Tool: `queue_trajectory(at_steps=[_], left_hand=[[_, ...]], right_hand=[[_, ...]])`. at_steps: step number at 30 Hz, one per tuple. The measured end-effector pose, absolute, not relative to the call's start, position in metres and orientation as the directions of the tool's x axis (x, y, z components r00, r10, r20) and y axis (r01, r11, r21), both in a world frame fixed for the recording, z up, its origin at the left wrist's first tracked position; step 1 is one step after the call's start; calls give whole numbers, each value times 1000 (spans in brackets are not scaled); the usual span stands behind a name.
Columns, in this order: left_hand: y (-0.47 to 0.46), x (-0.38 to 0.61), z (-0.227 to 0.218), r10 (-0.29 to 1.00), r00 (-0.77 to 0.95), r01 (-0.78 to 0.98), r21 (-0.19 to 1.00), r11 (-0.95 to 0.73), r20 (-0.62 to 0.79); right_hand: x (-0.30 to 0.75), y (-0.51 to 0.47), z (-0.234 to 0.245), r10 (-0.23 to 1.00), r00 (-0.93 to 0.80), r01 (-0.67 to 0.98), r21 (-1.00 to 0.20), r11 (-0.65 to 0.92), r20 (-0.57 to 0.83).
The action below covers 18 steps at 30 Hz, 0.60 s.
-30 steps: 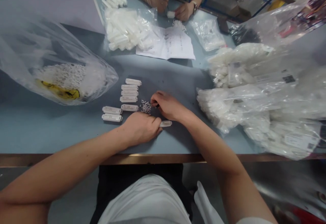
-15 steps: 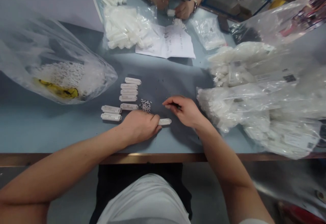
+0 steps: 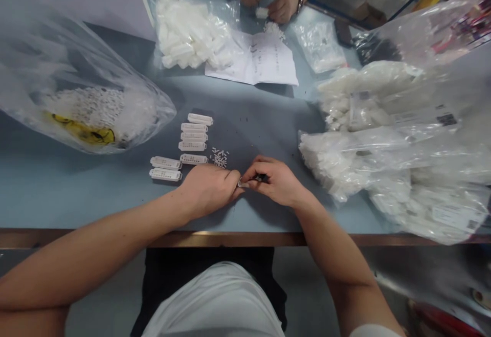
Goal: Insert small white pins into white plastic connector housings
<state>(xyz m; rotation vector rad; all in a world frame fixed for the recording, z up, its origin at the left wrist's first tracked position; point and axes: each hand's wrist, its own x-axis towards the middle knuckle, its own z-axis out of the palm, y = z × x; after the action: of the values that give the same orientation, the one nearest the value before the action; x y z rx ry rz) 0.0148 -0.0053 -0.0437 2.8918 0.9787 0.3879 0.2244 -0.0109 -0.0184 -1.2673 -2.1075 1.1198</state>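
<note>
White plastic peeks out between the two hands: it is a small strip [image 3: 243, 184], near the front edge of the bench [image 3: 126, 211]. I have the left hand [image 3: 210, 188] holding it with closed fingers, so I see just a bit of it. The right hand [image 3: 276, 179] is narrow – its fingers pinch a dark tool [image 3: 262, 178], and their tips are right at the strip. I cannot tell what kind of tool it is.

Just past the left hand sits a pile of tiny white bits [image 3: 219, 158]. To the left of it lie seven flat white holders [image 3: 192, 146] – five in one line, two off to the side. Far left is a big clear bag [image 3: 99, 112] with small white parts and something yellow inside. On the right I see more clear bags [image 3: 353, 158], full of white parts. Across the bench, another person's hand [image 3: 284, 8] touches a white block [image 3: 262, 13].
</note>
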Motion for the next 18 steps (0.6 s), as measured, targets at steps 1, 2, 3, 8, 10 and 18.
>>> queue_trajectory(at_steps=[1,2,3,8,10,18], left_hand=[[-5,15,-44,609,763,589,156,-793,219],[-6,15,-44,609,761,586,168,-793,223],[-6,15,-44,609,760,583,175,-793,228],[-6,15,-44,597,772,578,148,-802,219],[-6,15,-44,586,779,571,133,-810,222],[-8,16,-45,594,777,575,149,-805,208]], right_hand=[[224,-11,-19,873,-484,518,-821,241,-50],[224,-11,-19,874,-482,516,-826,229,-58],[225,-10,-19,876,-478,515,-829,218,-67],[226,-10,-18,881,-461,529,-830,179,-104],[226,-10,-17,880,-461,525,-835,165,-116],[225,-10,-15,878,-459,508,-851,134,-136]])
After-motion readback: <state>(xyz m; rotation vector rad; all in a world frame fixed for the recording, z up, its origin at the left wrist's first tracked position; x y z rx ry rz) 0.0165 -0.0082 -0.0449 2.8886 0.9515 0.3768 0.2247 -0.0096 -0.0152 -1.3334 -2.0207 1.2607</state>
